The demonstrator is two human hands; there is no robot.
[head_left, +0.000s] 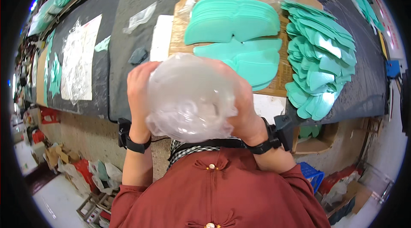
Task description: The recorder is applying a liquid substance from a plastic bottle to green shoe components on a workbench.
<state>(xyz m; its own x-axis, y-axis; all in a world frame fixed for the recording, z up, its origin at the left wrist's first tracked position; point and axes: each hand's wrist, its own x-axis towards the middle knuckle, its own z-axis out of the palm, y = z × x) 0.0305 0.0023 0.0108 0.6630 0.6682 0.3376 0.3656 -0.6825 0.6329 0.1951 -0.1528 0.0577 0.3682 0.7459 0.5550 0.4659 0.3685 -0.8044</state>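
Close in front of my chest, a whitish see-through plastic bag [192, 97] is held up between my two hands. It is bulky, crinkled and partly blurred, and whether anything is inside I cannot make out. My left hand [139, 93] is closed on its left side, with the fingertips behind the plastic. On the opposite side, my right hand [245, 104] grips it, its fingers partly hidden. Just beyond the bag lie flat mint-green insole-shaped pieces [257, 59], with a neat double stack [233, 18] of them behind.
A loose, fanned heap of green pieces [319, 61] lies to the right on the dark table. Cardboard [280, 76] lies under the stacks. Leftward are a plastic-covered white sheet [80, 63], a scrap of clear film [141, 17] and a dark rag [138, 56]. An open cardboard box [314, 144] stands below the right edge.
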